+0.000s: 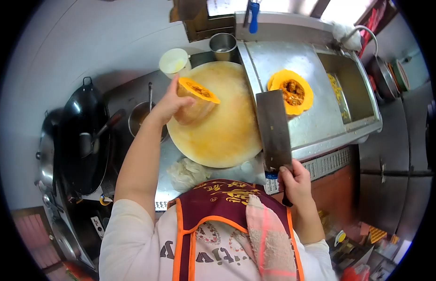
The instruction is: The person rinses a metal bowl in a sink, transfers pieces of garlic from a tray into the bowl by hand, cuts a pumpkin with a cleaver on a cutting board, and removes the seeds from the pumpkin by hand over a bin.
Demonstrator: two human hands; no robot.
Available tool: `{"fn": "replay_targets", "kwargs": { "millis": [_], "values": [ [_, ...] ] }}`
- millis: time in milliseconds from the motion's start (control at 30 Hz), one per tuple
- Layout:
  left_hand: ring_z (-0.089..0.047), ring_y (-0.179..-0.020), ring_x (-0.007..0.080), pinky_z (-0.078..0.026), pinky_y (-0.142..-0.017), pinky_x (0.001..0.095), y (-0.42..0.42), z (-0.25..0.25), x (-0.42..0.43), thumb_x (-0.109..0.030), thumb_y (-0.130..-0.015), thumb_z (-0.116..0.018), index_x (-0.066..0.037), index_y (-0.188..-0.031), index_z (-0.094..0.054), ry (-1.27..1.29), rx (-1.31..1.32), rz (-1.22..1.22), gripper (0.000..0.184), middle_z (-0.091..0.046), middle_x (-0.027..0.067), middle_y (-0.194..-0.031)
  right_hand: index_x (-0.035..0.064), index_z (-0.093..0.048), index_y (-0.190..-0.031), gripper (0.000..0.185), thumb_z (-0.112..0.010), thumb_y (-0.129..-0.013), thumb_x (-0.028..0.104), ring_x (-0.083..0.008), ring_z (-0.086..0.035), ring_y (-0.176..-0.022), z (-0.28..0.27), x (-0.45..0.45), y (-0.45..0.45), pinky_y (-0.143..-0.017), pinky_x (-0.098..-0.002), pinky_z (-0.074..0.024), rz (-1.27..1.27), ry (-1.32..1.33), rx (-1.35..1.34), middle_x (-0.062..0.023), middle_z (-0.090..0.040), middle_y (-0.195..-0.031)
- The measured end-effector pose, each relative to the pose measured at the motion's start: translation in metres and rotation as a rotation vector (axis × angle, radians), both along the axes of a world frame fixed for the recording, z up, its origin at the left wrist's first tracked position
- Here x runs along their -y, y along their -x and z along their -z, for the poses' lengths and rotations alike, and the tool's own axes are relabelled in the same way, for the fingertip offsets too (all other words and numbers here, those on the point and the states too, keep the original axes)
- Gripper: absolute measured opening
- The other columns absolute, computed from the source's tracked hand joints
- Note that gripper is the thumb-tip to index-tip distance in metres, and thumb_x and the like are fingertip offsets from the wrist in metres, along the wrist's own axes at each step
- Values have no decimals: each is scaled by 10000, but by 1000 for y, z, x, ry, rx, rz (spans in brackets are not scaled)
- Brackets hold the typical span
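Note:
My left hand [173,100] grips a piece of pumpkin [195,108] by its side, over the left part of the round cutting board [232,136]. Its orange cut face and seedy centre point up. In my right hand [295,180] is the dark handle of a broad cleaver [273,129], whose blade points away from me, right of the board. Another pumpkin piece [306,96] lies on the metal counter beyond the blade, cut face up with seeds and pulp inside.
A white container [174,62] and a metal cup [222,44] stand behind the board. At the left are a black wok [84,136] and a pot [139,119]. A crumpled cloth or bag [187,174] lies in front. The sink [361,86] at the right holds yellow scraps.

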State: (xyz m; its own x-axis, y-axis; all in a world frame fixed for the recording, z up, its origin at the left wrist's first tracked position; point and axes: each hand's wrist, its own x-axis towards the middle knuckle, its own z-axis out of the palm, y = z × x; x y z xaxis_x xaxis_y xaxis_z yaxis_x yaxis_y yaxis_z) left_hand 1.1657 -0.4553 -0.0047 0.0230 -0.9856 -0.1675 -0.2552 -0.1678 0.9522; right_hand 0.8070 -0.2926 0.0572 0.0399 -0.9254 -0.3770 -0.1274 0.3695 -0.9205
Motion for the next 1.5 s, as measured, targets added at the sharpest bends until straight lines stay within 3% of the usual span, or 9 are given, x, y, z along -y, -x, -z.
{"fn": "replay_targets", "kwargs": {
  "millis": [200,367,467,767,900,1100,1267,1367,1500],
  "values": [
    [-323,-1287,302,-279,-1063,346,11,6,-9,-244,-489,-811,48,-1380,-184,4,128,-11,1128,-343,219,-1355,33,-572,-1125,276,-522,-854,49,-83,-506,-511,5,34,-41,-495,-245,-421,-198,80,-225,-41,-552,-595],
    [-372,-1248,306,-314,-1042,345,37,22,-32,-246,-490,-824,38,-1364,-222,48,160,59,1099,-366,218,-1325,42,-564,-1135,282,-508,-861,74,-182,-546,-522,14,60,-57,-546,-296,-450,-301,261,-395,-134,-546,-593],
    [-368,-1249,311,-321,-1038,355,57,22,-51,-262,-492,-831,40,-1364,-220,0,84,106,1106,-362,229,-1316,37,-561,-1132,284,-504,-858,83,-250,-574,-549,16,64,-56,-570,-321,-460,-282,180,-362,-181,-555,-638],
    [-294,-1283,341,-272,-1066,362,88,13,-76,-289,-502,-826,81,-1355,-188,-11,241,98,1128,-302,234,-1345,59,-544,-1154,348,-558,-806,45,-348,-604,-667,-3,43,-58,-590,-398,-492,-477,625,-569,-192,-607,-768],
    [-261,-1293,334,-277,-1059,361,91,16,-84,-283,-531,-813,77,-1359,-167,-25,250,32,1110,-237,223,-1376,40,-532,-1174,363,-539,-813,6,-339,-628,-744,-12,41,-58,-644,-361,-504,-568,567,-620,-203,-624,-870],
    [-322,-1225,325,-306,-1026,366,86,17,-87,-248,-581,-777,7,-1307,-276,55,203,28,919,-315,193,-1280,59,-531,-1167,381,-592,-791,72,-276,-581,-535,-11,44,-66,-500,-372,-494,-610,773,-783,-108,-561,-662],
    [-352,-1192,317,-325,-1005,367,85,28,-87,-228,-587,-766,-3,-1276,-318,61,88,21,852,-348,179,-1233,54,-521,-1169,383,-584,-793,87,-264,-590,-548,-15,46,-69,-487,-371,-490,-661,795,-877,-100,-541,-654],
    [-366,-1247,279,-311,-1030,337,82,25,-86,-205,-545,-853,107,-1373,-153,15,172,52,1128,-297,209,-1367,43,-508,-1167,381,-564,-793,89,-266,-599,-571,-17,49,-71,-494,-369,-493,-702,741,-936,-107,-542,-665],
    [-382,-1235,269,-336,-1013,325,81,29,-86,-186,-549,-850,102,-1376,-155,38,156,10,1118,-349,200,-1330,20,-490,-1158,375,-531,-790,76,-279,-605,-585,-21,52,-75,-498,-373,-494,-762,674,-990,-122,-545,-682]
  ]
}}
